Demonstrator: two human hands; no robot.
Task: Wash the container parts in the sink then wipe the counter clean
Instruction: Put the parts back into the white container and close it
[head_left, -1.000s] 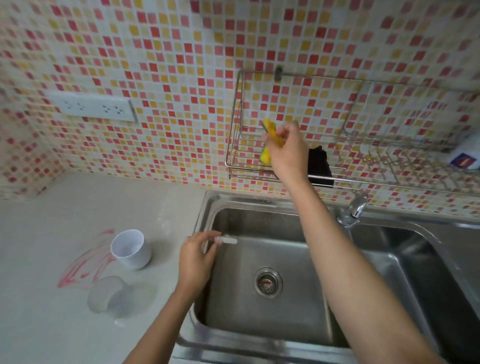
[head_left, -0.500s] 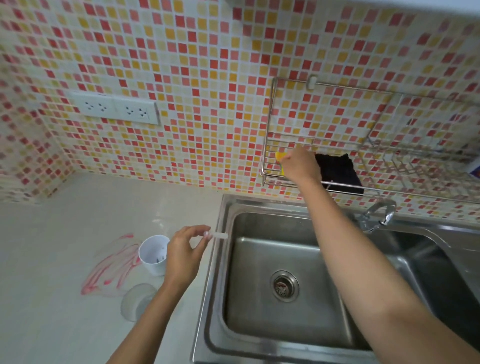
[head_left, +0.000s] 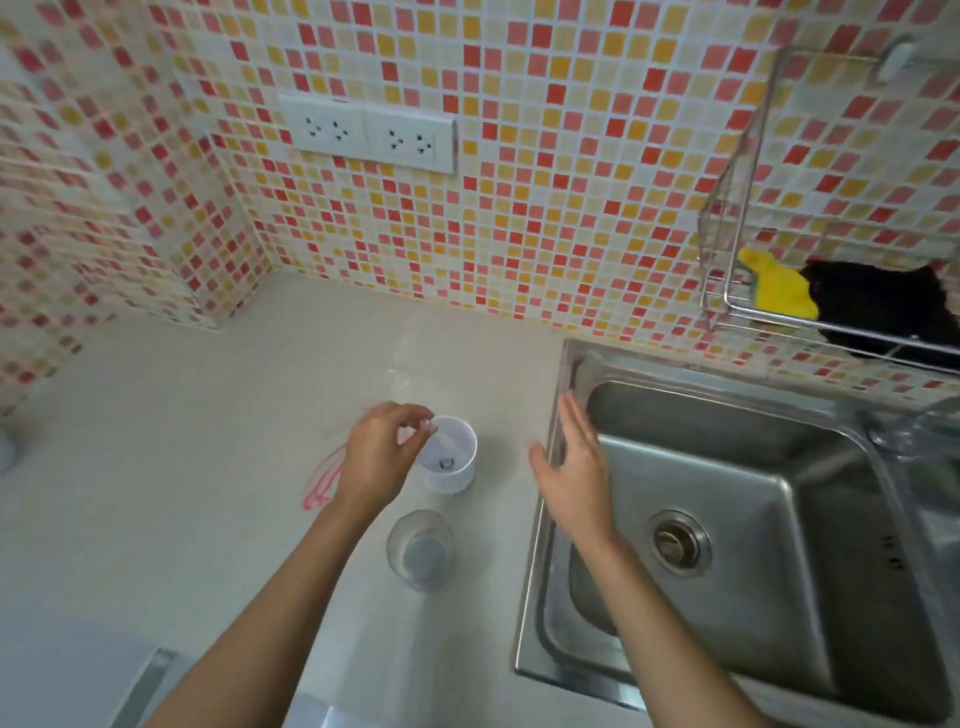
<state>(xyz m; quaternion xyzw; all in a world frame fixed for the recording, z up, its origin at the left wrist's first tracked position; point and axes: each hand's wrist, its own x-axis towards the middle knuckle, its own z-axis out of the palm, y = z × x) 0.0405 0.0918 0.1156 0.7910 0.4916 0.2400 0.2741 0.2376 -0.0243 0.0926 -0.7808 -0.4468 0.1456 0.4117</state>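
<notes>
White plastic, the cup (head_left: 451, 465) stands upright on the pale bench (head_left: 208, 441), and everything else is placed from it. Directly over its rim the left hand (head_left: 376, 460) pinches a small white piece (head_left: 441, 439) between thumb and fingertips. Just left of the cup lies a red smear (head_left: 324, 480). Near the cup's front side sits 1 clear dome-shaped part (head_left: 421, 551), apart from it. Right of the cup, the right hand (head_left: 574, 467) hangs with fingers straight and together, holding nothing, above the left rim of the steel sink (head_left: 675, 364). Far right and behind the cup, a wire rack (head_left: 727, 306) holds a yellow sponge (head_left: 779, 288) touching a black cloth (head_left: 883, 306).
</notes>
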